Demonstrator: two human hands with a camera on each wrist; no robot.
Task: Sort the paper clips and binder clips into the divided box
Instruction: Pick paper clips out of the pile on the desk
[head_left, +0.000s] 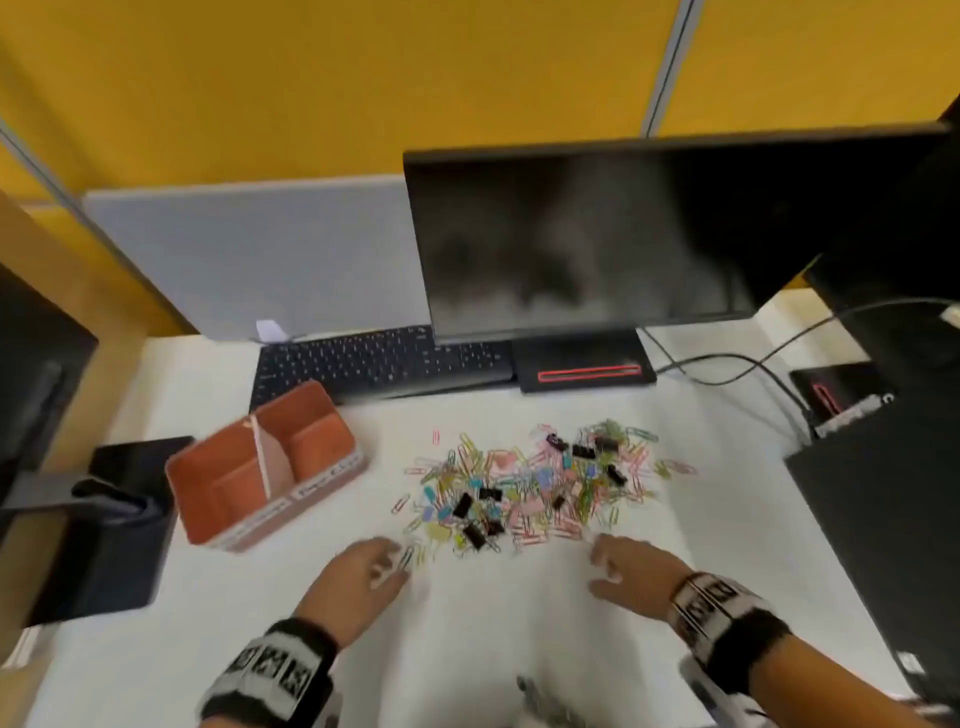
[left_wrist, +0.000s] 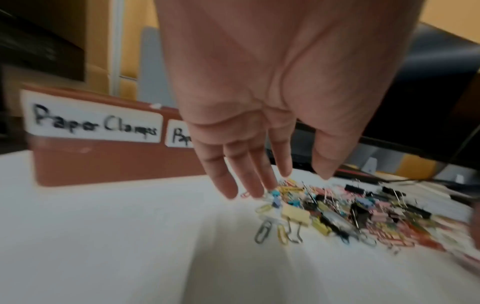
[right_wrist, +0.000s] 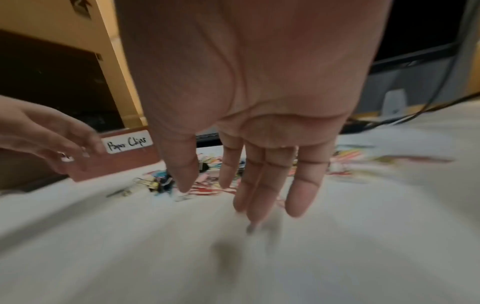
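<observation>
The pile (head_left: 540, 486) lies unsorted on the desk (head_left: 493, 623), paper clips and binder clips all mixed together, just beyond both sets of fingertips. By the look of it, the sorting has not begun: nothing shows in the parts of the box that are visible, and every clip in view sits in the heap or at its fringe.

The left hand (head_left: 358, 571) hovers at the pile's near left edge, fingers (left_wrist: 249, 185) straight and spread, holding nothing; a dark paper clip (left_wrist: 263, 232) and a yellow binder clip (left_wrist: 296, 216) lie just ahead of its tips. The right hand (head_left: 631, 571) hangs at the near right edge, likewise spread and empty, fingertips close over bare desk just short of the pink clips.

The box (head_left: 265, 467) stands to the left of the left hand, near it but apart from the pile. A pale divider (head_left: 262, 457) splits it into two compartments. Its front wall carries handwritten labels: "Paper Clamps" (left_wrist: 93, 123) on the compartment farther from the left hand, "Paper Clips" (right_wrist: 128, 144) on the one nearer the pile. Both compartments look empty, though the near wall hides part of each floor.

Everything is left to do, then: each clip picked out and dropped on its labelled side.

Beyond the pile, a keyboard (head_left: 374, 358) and a dark monitor (head_left: 597, 234).
</observation>
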